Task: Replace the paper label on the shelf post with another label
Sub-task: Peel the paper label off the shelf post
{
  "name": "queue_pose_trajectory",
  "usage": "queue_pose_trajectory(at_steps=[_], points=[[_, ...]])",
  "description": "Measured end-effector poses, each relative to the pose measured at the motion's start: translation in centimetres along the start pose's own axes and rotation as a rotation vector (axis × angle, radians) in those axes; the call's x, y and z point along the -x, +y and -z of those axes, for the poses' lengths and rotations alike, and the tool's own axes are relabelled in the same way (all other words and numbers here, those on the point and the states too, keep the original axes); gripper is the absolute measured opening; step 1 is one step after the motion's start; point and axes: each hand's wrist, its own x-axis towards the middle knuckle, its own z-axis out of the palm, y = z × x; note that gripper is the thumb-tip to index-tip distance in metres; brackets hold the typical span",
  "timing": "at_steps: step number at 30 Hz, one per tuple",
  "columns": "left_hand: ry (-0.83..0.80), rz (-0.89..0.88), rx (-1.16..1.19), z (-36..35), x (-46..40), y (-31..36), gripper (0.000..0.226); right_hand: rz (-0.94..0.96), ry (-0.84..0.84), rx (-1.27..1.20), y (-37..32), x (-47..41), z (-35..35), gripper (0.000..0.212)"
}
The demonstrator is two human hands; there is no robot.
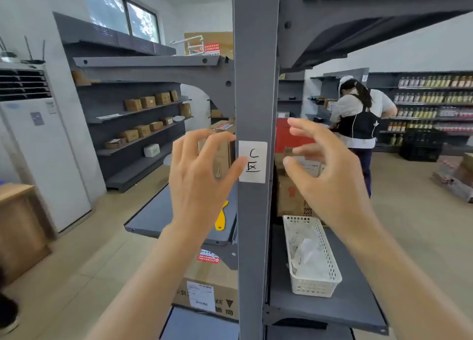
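A white paper label (253, 161) with black handwriting is stuck flat on the grey shelf post (256, 83) at mid height. My left hand (202, 181) is raised just left of the post, fingers spread, and its thumb tip touches the label's left edge. To the right of the post my right hand (330, 176) hovers with its fingers curled apart, holding nothing and clear of the label.
A white perforated basket (311, 256) with paper slips sits on the grey shelf at lower right. A yellow scraper (222, 218) lies on the left shelf. Cardboard boxes (208, 288) stand behind and below. A person (358, 124) works at the far shelves on the right.
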Motion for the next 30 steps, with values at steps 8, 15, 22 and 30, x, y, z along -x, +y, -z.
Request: queue_pose_trajectory(at_steps=[8, 15, 22, 30], points=[[0.071, 0.034, 0.084, -2.4, -0.1, -1.0, 0.019, -0.082, 0.039, -0.096, 1.0, -1.4, -0.7, 0.049], [0.15, -0.024, 0.031, -2.9, -0.4, -1.5, 0.014, -0.075, 0.075, -0.113, 0.8, -1.4, -1.1, 0.047], [0.084, 0.031, 0.113, -2.6, -1.2, -1.0, 0.011, -0.075, 0.064, -0.079, 1.0, -1.1, -1.8, 0.047], [0.019, -0.134, -0.149, -2.2, -1.7, -1.0, 0.017, -0.046, 0.017, 0.002, 1.1, -1.1, -3.6, 0.039]])
